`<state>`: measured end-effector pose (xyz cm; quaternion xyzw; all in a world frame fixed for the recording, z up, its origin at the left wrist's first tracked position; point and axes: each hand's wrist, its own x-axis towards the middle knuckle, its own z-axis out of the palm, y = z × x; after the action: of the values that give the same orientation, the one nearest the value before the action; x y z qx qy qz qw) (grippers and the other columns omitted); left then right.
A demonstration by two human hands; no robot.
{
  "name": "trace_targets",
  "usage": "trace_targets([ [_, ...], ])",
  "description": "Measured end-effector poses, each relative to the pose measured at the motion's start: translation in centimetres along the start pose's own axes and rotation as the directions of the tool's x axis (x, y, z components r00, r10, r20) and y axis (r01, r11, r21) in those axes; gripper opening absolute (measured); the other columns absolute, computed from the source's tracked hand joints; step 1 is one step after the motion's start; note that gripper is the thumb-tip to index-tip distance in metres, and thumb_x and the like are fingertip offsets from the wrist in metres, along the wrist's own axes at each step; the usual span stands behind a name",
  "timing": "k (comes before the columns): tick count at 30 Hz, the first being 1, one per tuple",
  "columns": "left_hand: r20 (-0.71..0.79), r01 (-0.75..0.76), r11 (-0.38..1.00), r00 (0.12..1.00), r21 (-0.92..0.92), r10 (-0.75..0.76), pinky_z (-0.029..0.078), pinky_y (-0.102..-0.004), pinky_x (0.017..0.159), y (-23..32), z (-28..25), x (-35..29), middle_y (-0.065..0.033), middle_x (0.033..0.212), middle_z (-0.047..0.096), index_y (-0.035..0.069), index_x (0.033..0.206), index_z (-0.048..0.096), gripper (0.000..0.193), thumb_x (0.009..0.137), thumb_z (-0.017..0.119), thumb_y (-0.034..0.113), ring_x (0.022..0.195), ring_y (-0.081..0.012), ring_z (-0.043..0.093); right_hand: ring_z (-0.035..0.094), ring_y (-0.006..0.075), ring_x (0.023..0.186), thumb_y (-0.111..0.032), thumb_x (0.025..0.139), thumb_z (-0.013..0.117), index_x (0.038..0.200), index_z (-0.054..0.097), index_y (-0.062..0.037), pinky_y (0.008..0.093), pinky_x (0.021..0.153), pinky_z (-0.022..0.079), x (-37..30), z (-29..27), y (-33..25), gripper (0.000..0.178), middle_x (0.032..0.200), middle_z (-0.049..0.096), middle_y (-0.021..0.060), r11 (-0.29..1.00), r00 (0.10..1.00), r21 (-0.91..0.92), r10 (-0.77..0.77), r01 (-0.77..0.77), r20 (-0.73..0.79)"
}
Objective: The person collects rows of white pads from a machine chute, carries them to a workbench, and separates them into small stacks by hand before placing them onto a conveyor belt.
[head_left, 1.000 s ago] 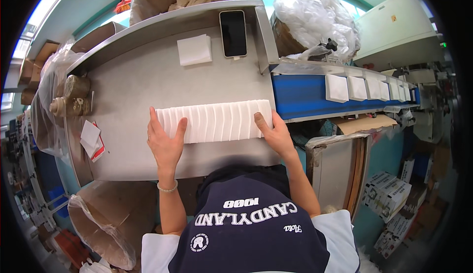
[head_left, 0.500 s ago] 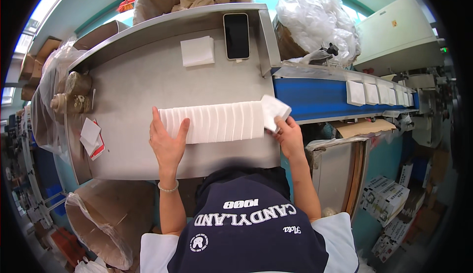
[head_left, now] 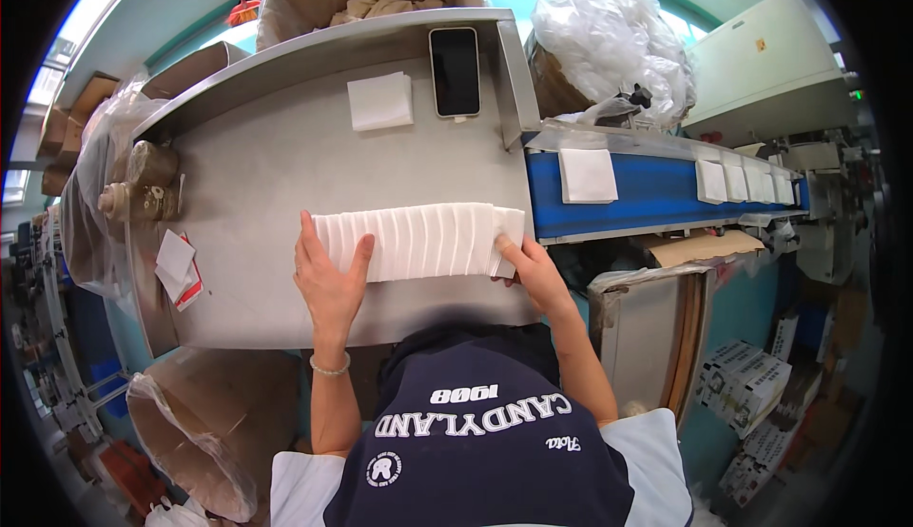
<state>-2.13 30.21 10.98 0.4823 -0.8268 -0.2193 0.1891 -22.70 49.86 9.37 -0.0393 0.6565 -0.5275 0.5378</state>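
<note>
A long row of folded white napkins (head_left: 409, 242) lies packed on its edges across the metal table (head_left: 247, 185). My left hand (head_left: 331, 280) cups the row's left end, fingers behind it and thumb along its near side. At the opposite end, my right hand (head_left: 534, 278) grips a folded white napkin (head_left: 511, 232) against the row, thumb on top and the other fingers partly hidden below.
On the right, a blue conveyor belt (head_left: 651, 185) carries a nearer napkin (head_left: 589, 176) and several farther ones. A phone (head_left: 456, 72) and a small napkin pile (head_left: 380, 102) lie at the back. Grimy metal fittings (head_left: 143, 189) and red-and-white papers (head_left: 178, 268) are at left.
My right hand has brought its napkin left and down from the belt's edge onto the row's right end. Another napkin has come nearer along the belt. My left hand stays at its end.
</note>
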Motion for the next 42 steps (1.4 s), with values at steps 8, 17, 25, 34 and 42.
trace_targets([
  [8, 0.039, -0.005, 0.997, 0.999, -0.076, 0.008, 0.04, -0.0502, 0.097, 0.9, 0.0, -0.2, -0.0288, 0.129, 0.048, -0.005, 0.143, 0.03, 0.091, 0.083, 0.069, 0.051, 0.118, -0.042, 0.049, 0.064, 0.022, 0.095, -0.034, 0.098, 0.056, 0.118, 0.054, 0.0032, 0.03, 0.084, 0.052, 1.2, -2.4, 0.2, 0.042, 0.108, 0.063, 0.0141, 0.857, 0.964, 0.475, -0.085, 0.2, -0.253],
  [17, 0.022, -0.022, 0.999, 1.0, -0.032, 0.023, 0.039, -0.0494, 0.098, 1.4, 0.4, -0.3, -0.0271, 0.13, 0.049, -0.005, 0.143, 0.031, 0.089, 0.083, 0.069, 0.049, 0.118, -0.041, 0.05, 0.061, 0.0145, 0.089, -0.041, 0.094, 0.06, 0.111, 0.06, 0.0019, 0.0268, 0.076, 0.048, 1.2, 2.0, 0.0, 0.046, 0.097, 0.066, 0.0089, 0.978, 0.972, 0.035, -0.201, 0.206, -0.121],
  [25, 0.013, -0.038, 0.998, 0.999, -0.058, 0.039, 0.041, -0.049, 0.097, 1.3, 0.1, -0.2, -0.0272, 0.127, 0.05, -0.005, 0.143, 0.031, 0.09, 0.082, 0.071, 0.048, 0.115, -0.0415, 0.052, 0.063, 0.0175, 0.09, -0.032, 0.098, 0.055, 0.115, 0.057, 0.0013, 0.0273, 0.074, 0.049, 0.6, -1.5, 1.2, 0.037, 0.102, 0.065, 0.01, 0.997, 0.998, 0.044, -0.056, 0.058, -0.04],
  [34, 0.083, -0.064, 0.991, 0.994, -0.115, 0.074, 0.042, -0.0485, 0.096, 2.2, 0.3, -0.4, -0.0272, 0.127, 0.049, -0.005, 0.143, 0.031, 0.093, 0.08, 0.073, 0.05, 0.115, -0.0414, 0.052, 0.058, 0.0117, 0.088, -0.043, 0.095, 0.059, 0.113, 0.059, 0.0017, 0.0254, 0.077, 0.046, 1.3, 2.6, 0.0, 0.048, 0.096, 0.064, 0.0071, 0.941, 0.939, -0.172, -0.316, 0.292, -0.135],
  [42, 0.042, -0.046, 0.994, 0.998, -0.099, 0.051, 0.042, -0.0481, 0.095, 1.5, 0.3, -0.4, -0.0267, 0.124, 0.05, -0.006, 0.142, 0.032, 0.092, 0.08, 0.073, 0.048, 0.113, -0.0411, 0.052, 0.064, 0.0182, 0.088, -0.023, 0.097, 0.055, 0.118, 0.057, 0.0004, 0.0276, 0.071, 0.051, 0.1, -1.1, 0.7, 0.032, 0.106, 0.064, 0.0092, 0.996, 0.994, -0.075, 0.06, -0.053, 0.096],
])
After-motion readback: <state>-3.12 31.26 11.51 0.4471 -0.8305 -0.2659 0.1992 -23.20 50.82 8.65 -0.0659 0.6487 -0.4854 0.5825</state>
